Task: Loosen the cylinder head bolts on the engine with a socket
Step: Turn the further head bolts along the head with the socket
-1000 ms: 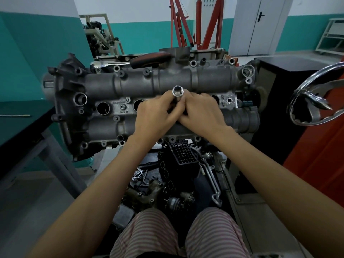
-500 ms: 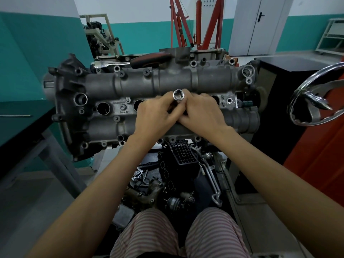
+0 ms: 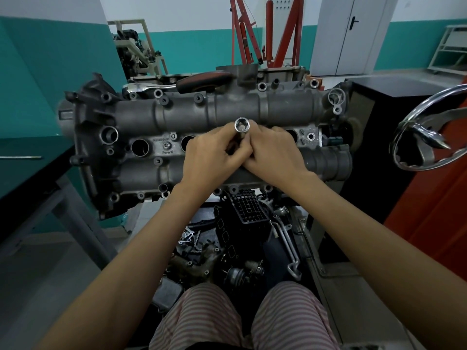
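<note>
A grey engine cylinder head [image 3: 177, 114] lies across the stand in front of me, with several bolt holes and round wells along its middle. A chrome socket [image 3: 241, 125] stands upright over the middle of the head, its open end facing me. My left hand [image 3: 212, 157] grips the socket's shaft from the left. My right hand [image 3: 275, 154] pinches the same shaft from the right, fingers curled against my left hand. The socket's lower end and the bolt beneath it are hidden by my fingers.
A ratchet with a red-black handle [image 3: 202, 80] rests on the far edge of the head. A chrome wheel [image 3: 427, 140] juts in at the right beside a black cabinet [image 3: 394, 97]. A dark workbench [image 3: 30, 168] stands at the left. Loose engine parts [image 3: 242, 238] lie below.
The socket has shifted very slightly between my fingers; both hands stay in place around it.
</note>
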